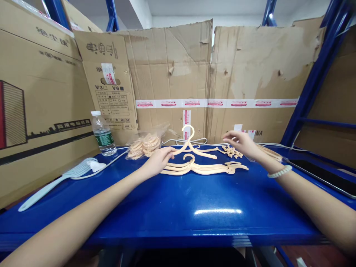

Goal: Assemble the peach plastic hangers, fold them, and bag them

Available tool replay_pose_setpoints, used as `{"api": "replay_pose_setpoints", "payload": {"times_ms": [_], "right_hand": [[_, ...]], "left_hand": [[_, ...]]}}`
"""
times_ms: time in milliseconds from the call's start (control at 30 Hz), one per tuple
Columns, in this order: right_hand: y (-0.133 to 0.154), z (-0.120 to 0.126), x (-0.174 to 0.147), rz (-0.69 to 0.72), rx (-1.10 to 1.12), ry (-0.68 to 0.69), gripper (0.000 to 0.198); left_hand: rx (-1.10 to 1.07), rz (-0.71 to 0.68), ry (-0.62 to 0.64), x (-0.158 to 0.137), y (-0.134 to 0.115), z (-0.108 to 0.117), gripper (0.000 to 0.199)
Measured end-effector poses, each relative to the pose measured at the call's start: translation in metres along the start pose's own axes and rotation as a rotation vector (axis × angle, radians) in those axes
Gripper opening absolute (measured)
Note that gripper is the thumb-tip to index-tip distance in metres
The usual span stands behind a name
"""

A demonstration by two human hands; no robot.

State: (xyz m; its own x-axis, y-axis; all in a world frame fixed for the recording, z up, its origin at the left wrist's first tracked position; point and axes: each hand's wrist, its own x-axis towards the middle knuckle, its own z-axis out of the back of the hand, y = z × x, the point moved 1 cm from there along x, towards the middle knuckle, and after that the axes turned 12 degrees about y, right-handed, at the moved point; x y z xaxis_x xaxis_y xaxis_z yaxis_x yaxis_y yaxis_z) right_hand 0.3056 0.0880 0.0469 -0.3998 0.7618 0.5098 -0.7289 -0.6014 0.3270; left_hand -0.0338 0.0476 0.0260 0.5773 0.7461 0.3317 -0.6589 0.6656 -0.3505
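My left hand (pixel 160 162) pinches the left end of a cream-coloured clothes hanger (pixel 205 154), which stands with its hook upward. Just in front of it, several matching hangers (pixel 178 171) lie stacked on the blue table (pixel 167 211), a small branched piece at the right end of the stack. My right hand (pixel 241 142) is raised to the right of the held hanger, its fingers slightly bent and apart with nothing visible in them. Below and behind that hand lies a heap of small cream-coloured pieces (pixel 233 151).
Clear plastic bags of cream-coloured pieces (pixel 144 145) lie behind my left hand. A water bottle (pixel 104 135) and a pale blue hairbrush (pixel 61 180) are at the left. A phone (pixel 325 176) lies at the right. Cardboard (pixel 172 81) walls the back; white cable (pixel 119 154) crosses the table.
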Motion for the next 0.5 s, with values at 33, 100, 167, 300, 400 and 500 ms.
{"api": "replay_pose_setpoints", "payload": {"times_ms": [33, 100, 167, 300, 400, 500], "right_hand": [[-0.011, 0.002, 0.001, -0.041, -0.057, -0.018, 0.022], [-0.029, 0.002, 0.001, -0.101, -0.197, 0.056, 0.016], [-0.041, -0.004, 0.000, -0.131, -0.318, 0.200, 0.016], [-0.044, -0.019, -0.004, -0.161, -0.521, 0.398, 0.020], [-0.038, -0.025, -0.005, -0.185, -0.627, 0.438, 0.018], [-0.033, -0.027, -0.006, -0.200, -0.645, 0.441, 0.014]], "left_hand": [[-0.016, -0.002, 0.004, 0.000, 0.000, -0.002, 0.026], [-0.046, -0.009, 0.014, 0.000, 0.000, -0.005, 0.024], [-0.071, -0.001, 0.016, 0.000, -0.001, -0.008, 0.023], [-0.107, 0.031, -0.004, 0.000, 0.000, -0.008, 0.022], [-0.122, 0.044, -0.032, 0.000, 0.001, -0.007, 0.023], [-0.127, 0.062, -0.048, 0.001, 0.002, -0.007, 0.023]]}}
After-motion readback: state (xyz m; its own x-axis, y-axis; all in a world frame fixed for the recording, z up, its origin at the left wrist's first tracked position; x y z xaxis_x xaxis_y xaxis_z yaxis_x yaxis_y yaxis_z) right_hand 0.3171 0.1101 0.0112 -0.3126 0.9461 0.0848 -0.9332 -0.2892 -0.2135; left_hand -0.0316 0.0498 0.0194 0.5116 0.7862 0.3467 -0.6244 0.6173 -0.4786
